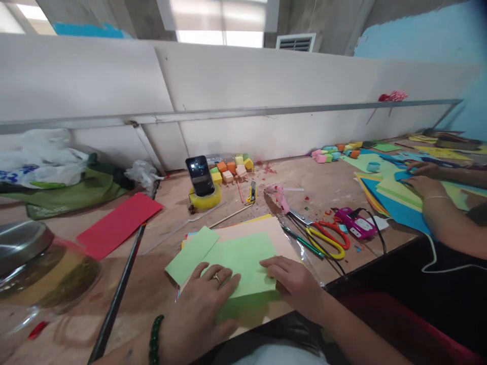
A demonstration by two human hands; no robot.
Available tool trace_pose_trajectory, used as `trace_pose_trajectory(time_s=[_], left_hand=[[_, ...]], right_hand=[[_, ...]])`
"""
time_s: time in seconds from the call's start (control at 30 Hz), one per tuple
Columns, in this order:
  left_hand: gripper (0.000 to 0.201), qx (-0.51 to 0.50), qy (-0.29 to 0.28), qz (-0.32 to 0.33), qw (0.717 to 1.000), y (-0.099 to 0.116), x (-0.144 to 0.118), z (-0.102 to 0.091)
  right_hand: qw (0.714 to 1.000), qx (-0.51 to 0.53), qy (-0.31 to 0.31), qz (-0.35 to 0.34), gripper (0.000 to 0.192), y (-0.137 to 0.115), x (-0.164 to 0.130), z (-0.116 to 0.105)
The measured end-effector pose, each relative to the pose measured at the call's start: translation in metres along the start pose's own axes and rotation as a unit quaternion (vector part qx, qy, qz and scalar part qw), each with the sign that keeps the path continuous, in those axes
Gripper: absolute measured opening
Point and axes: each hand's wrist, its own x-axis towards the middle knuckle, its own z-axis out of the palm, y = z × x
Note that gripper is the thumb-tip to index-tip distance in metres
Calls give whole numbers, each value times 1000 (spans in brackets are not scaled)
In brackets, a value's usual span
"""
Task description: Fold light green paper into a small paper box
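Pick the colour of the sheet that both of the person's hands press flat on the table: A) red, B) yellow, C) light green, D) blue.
C: the left hand and the right hand both rest on the light green sheet, which lies on a stack of coloured paper.

Around the green paper (239, 263), bare table (152, 284) lies open to its left up to the black rod (117, 294), while scissors (323, 238) crowd its right and a phone (200, 175) on a tape roll (205, 199) stands behind.
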Motion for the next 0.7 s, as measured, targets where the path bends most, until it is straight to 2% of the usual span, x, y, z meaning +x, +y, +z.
trace_pose_trajectory(time_s=[0.1, 0.2, 0.3, 0.4, 0.47, 0.57, 0.63, 0.7], left_hand=[[44, -74, -13, 6, 997, -13, 0, 2], [39, -124, 11, 48, 991, -27, 2, 8], [36, -169, 36, 62, 983, -35, 6, 11], [28, -195, 13, 39, 980, -37, 12, 6], [28, -203, -7, 4, 979, -35, 17, 3], [33, -213, -27, -79, 974, -35, 27, 1], [33, -228, -39, -156, 960, -35, 34, 3], [33, -249, -59, -214, 943, -37, 42, 4]], right_hand=[[998, 39, -15, 45, 37, 5, -10, -1], [998, 60, -15, 33, 36, 3, -11, -8], [999, 48, -13, -2, 29, -3, -9, -16], [998, 42, -31, 20, 12, -9, -11, -22], [996, 51, -47, 53, 9, -12, -15, -23], [989, 61, -28, 129, 29, -11, -20, -21], [975, 45, -24, 217, 35, -9, -19, -20], [948, 30, -56, 313, 28, -7, -14, -21]])
